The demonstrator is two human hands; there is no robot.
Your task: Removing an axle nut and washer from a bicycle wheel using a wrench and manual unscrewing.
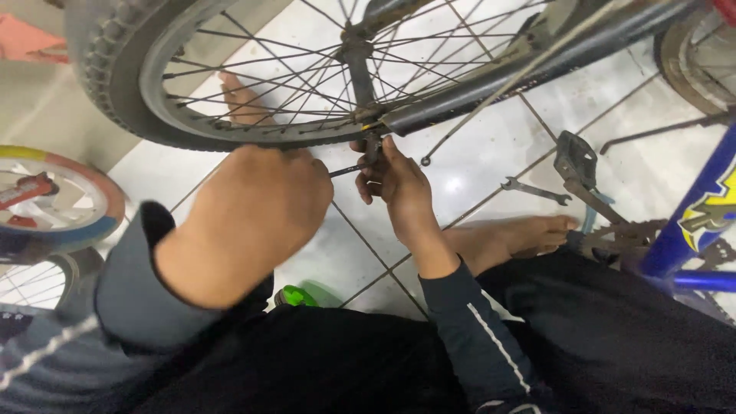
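- Nearest the camera, the person's lap in black trousers fills the bottom of the view, with both dark sleeves reaching forward; a small bright green object (295,296) shows between the knees, too hidden to name.
- The left hand (264,203) is curled into a closed fist, back toward the camera. A thin dark rod (345,170) juts from its far side, likely the shaft of a tool it grips, though the grip itself is hidden.
- The right hand (399,184) is partly closed, its fingers pinched around a small dark metal fitting (373,146) hanging just under the rim, where the dark frame tube meets the wheel. Whether that is a brake part or a bolt, I cannot tell.
- That fitting looks stiff, small and probably greasy, so it would be slippery; a fingertip pinch on its flat sides seems the sound hold, with the tool taking the turning load.
- The bicycle wheel (115,84) sits just beyond both hands, lifted off the tiled floor (475,153). Its knobby tyre is rubbery and grippy, the rim rigid. The spokes (261,84) are thin and would bend if pulled, so the rim or tyre is the better place to steady it.
- A bare foot (529,234) rests on the floor to the right, another (241,100) shows through the spokes.
- Farther right lie an open-ended wrench (535,189), a pedal (575,159) on its crank, and a blue bicycle frame (701,211).
- At far left stands a small colourful child's wheel (57,203).
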